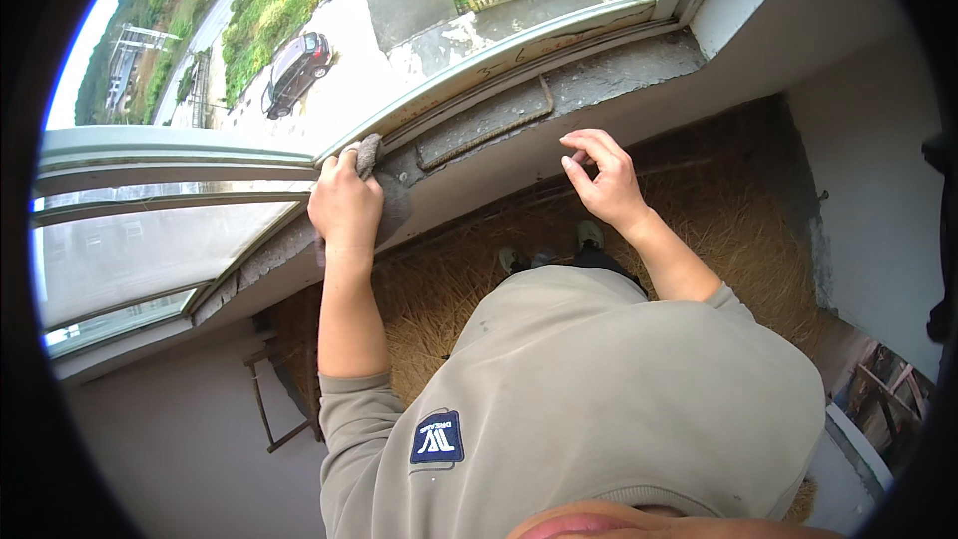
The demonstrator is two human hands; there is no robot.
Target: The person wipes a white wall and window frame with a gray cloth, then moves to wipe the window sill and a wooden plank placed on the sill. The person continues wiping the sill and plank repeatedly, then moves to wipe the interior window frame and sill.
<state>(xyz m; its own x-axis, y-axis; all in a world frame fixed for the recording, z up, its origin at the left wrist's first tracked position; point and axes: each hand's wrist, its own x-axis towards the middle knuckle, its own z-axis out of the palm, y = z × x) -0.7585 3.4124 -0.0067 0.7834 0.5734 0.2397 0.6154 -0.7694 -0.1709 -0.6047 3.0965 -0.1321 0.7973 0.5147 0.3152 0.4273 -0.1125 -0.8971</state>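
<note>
My left hand [346,198] is closed on a grey cloth [367,155], at the inner edge of the window frame [479,69] where the window's upright meets the sill. Part of the cloth is hidden under my fingers. My right hand [601,172] is raised in the air over the straw-covered floor, fingers bent and apart, with nothing in it. Between my hands a bent, rusty metal rod [490,136] lies on the rough concrete windowsill [625,69]. Handwritten marks show on the frame's lower rail.
At the left are sliding glass panes [150,254]. Outside, far below, a dark car [297,75] stands on pale paving. Straw [711,239] covers the floor around my shoes. A metal frame [273,404] is at the lower left wall, and a white wall [876,165] rises at right.
</note>
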